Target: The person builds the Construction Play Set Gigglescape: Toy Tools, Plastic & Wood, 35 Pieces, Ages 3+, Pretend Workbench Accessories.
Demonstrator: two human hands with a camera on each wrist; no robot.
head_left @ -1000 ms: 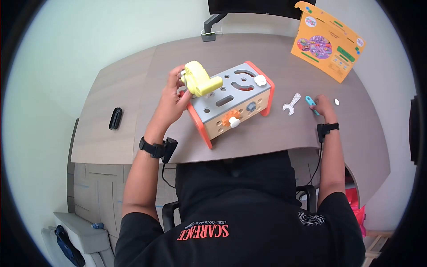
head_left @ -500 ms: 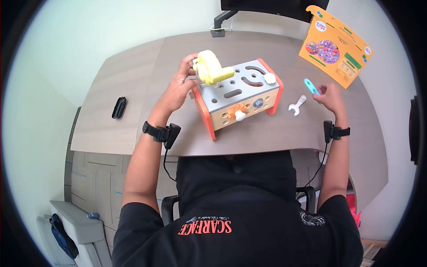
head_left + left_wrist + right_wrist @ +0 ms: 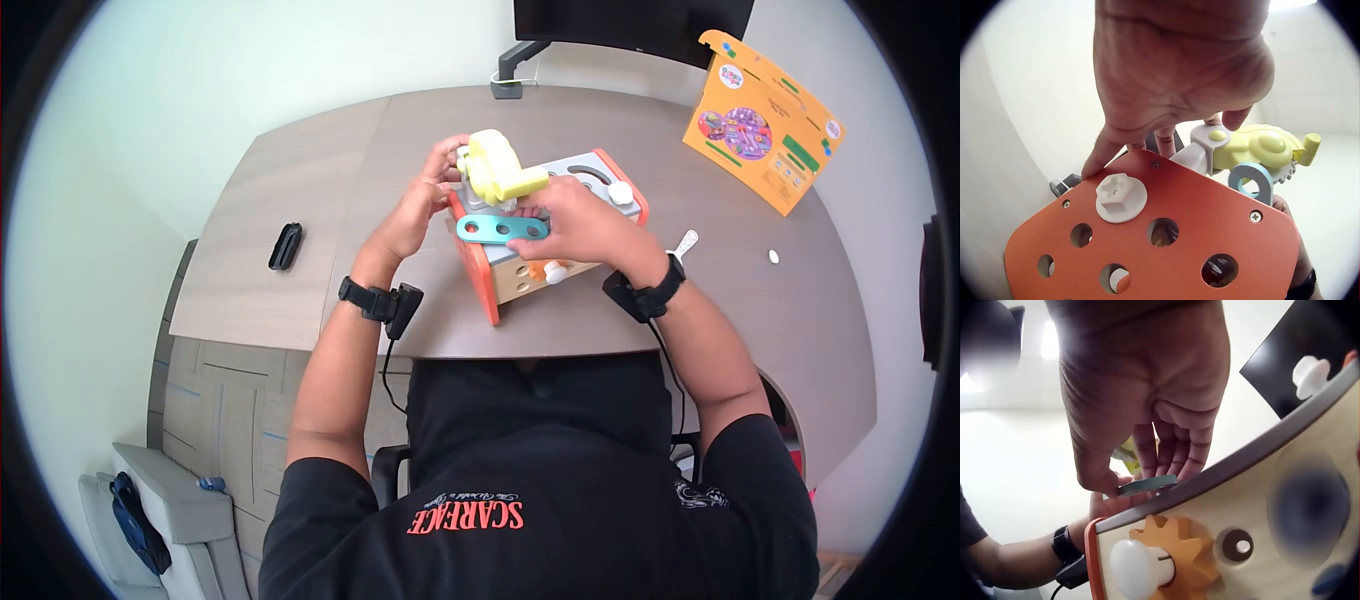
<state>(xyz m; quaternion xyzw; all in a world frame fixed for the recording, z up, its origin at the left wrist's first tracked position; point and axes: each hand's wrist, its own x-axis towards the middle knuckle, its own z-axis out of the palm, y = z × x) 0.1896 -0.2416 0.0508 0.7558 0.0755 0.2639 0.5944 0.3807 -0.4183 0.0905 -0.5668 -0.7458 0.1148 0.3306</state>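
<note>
A yellow toy circular saw [image 3: 495,168] on a grey mount stands at the left end of the toy workbench [image 3: 512,278]. My left hand [image 3: 408,215] is beside it; in the left wrist view its extended fingers [image 3: 1166,140] rest along the top of the orange end panel [image 3: 1185,250], close to the mount. My right hand [image 3: 585,222] pinches a turquoise strip with holes [image 3: 485,230] between thumb and fingers. The strip lies level, just in front of the saw, low over the grey top. In the right wrist view the strip [image 3: 1147,484] appears edge-on.
An orange gear with a white bolt [image 3: 1141,569] is on the bench's front. One white bolt [image 3: 620,193] sits at its right end. Right of the bench lie a white wrench [image 3: 686,243] and a small white piece [image 3: 773,257]. An orange box [image 3: 765,125] stands behind; a black case [image 3: 286,246] lies left.
My right hand has picked up the turquoise strip from the table at right and carried it left to the saw. The left hand stays beside the saw.
</note>
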